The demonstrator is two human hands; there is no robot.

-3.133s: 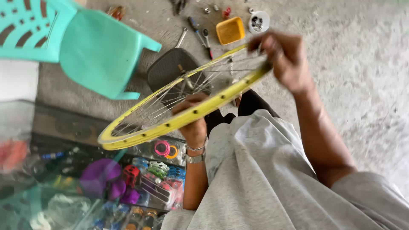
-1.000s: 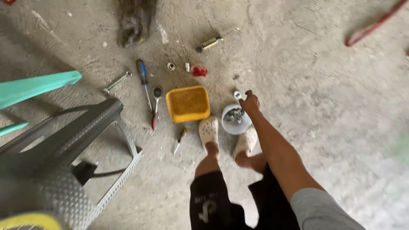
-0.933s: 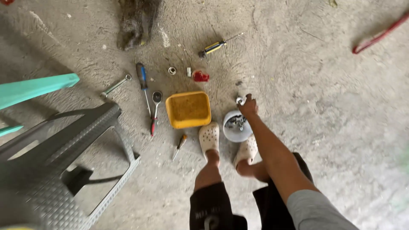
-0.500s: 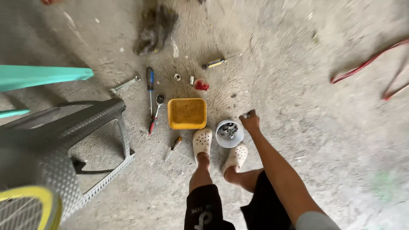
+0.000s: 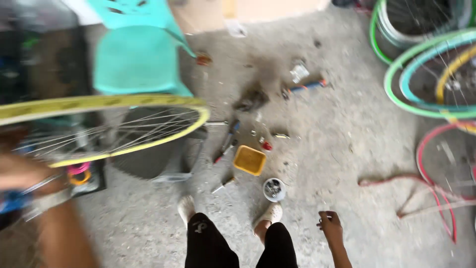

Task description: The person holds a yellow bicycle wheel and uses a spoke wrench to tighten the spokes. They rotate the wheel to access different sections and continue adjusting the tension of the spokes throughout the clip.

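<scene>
Beside floor edge [image 5: 347, 149], yellow wheel [image 5: 124, 124]

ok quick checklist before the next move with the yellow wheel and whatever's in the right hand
1. Left hand holding the yellow spoked wheel: ok, though the hand is blurred and the exact grip is unclear.
2. Right hand has a small part pinched: cannot tell what it is, too small.
3. Small round tin of parts within reach: ok, on the floor by the right foot.
4. Yellow tray upright on the floor: ok.
5. Hand tools laid near the tray: ok, kinds too blurred to name.
6. Red hose apart from the feet: ok, it lies off to the right.
</scene>
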